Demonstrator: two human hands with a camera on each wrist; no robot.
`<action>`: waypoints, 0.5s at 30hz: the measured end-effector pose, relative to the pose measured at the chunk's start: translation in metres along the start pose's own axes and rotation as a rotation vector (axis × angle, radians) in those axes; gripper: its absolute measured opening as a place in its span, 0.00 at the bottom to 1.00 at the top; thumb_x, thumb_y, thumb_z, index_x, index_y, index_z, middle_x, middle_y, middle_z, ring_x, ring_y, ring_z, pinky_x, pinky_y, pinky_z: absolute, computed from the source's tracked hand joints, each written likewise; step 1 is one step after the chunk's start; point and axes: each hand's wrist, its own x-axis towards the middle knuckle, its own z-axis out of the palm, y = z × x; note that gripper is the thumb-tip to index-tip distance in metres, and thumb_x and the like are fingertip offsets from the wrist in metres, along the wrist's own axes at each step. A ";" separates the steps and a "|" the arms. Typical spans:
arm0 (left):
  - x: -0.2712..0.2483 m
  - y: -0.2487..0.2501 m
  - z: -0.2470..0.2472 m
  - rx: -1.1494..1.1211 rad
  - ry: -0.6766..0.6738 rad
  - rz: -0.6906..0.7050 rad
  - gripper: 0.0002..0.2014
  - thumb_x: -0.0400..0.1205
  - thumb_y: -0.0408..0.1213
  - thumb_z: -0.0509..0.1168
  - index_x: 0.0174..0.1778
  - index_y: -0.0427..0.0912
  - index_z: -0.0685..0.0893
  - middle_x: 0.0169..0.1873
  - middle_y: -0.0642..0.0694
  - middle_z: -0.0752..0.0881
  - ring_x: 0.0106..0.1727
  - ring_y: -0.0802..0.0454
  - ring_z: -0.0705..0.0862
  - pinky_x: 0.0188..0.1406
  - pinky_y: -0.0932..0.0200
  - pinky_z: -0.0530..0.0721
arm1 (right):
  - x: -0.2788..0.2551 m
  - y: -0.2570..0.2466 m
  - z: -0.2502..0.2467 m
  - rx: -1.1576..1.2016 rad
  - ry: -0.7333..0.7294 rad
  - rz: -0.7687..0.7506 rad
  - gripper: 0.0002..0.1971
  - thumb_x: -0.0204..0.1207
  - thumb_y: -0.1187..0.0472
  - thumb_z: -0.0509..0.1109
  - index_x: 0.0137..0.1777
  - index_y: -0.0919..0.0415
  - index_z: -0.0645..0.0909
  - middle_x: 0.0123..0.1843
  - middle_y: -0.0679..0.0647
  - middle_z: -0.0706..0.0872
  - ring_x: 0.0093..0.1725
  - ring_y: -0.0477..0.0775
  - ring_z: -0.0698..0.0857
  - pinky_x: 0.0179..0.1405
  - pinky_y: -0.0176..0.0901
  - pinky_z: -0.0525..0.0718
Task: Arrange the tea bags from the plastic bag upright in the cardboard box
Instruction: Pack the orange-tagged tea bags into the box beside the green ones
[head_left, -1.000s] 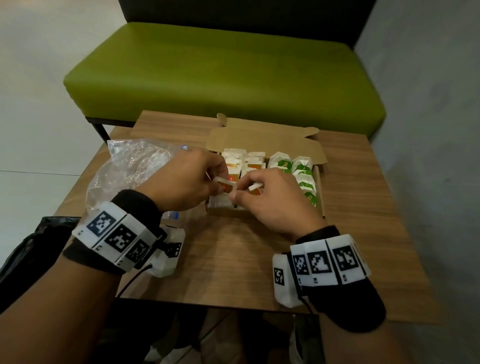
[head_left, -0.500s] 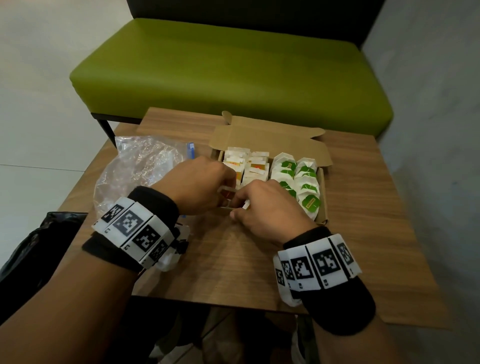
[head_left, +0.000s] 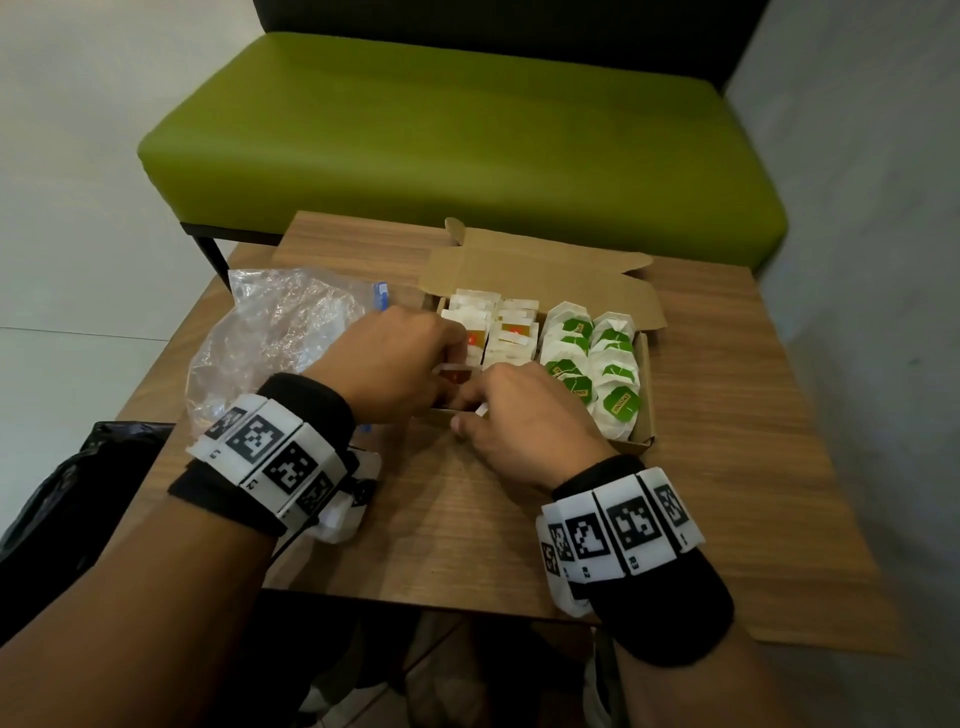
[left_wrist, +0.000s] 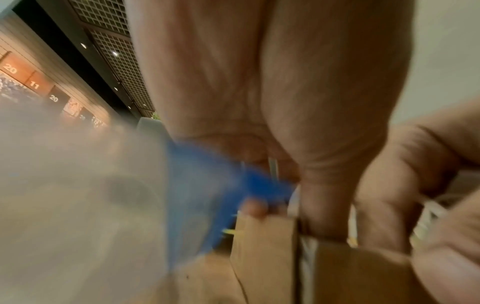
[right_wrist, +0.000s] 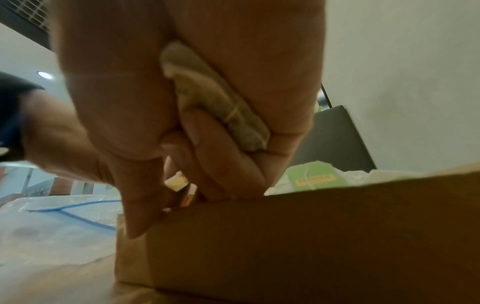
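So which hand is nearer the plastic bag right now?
Left. The left hand sits at the box's left end, right beside the plastic bag; the right hand is at the cardboard box's near wall, farther away.

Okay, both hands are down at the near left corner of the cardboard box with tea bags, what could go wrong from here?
1. The right hand has a spare tea bag tucked against its palm while its fingers work at the cardboard box; that bag may slip or get crushed.
2. The left hand pushing into the orange-tagged rows could tip the upright bags there.
3. The plastic bag lies right beside the box, so the left wrist might drag it.
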 end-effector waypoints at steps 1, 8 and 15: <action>0.000 -0.002 -0.002 -0.002 -0.027 0.013 0.08 0.77 0.43 0.72 0.42 0.48 0.79 0.38 0.51 0.82 0.40 0.50 0.79 0.37 0.53 0.77 | 0.000 0.000 0.000 -0.005 -0.005 0.003 0.08 0.83 0.50 0.70 0.56 0.46 0.90 0.58 0.51 0.88 0.59 0.55 0.84 0.50 0.48 0.81; 0.001 0.003 -0.003 0.175 -0.052 0.044 0.09 0.77 0.48 0.72 0.46 0.55 0.77 0.40 0.54 0.80 0.47 0.50 0.80 0.46 0.54 0.71 | -0.003 0.012 -0.012 0.184 0.067 0.012 0.03 0.79 0.52 0.76 0.48 0.48 0.91 0.58 0.47 0.88 0.59 0.50 0.84 0.55 0.47 0.83; -0.005 -0.005 -0.023 -0.087 -0.076 0.003 0.16 0.71 0.51 0.79 0.51 0.57 0.82 0.41 0.62 0.85 0.44 0.64 0.81 0.42 0.60 0.75 | -0.006 0.029 -0.025 0.392 0.208 0.090 0.08 0.83 0.48 0.70 0.48 0.49 0.87 0.59 0.43 0.87 0.61 0.44 0.82 0.53 0.42 0.74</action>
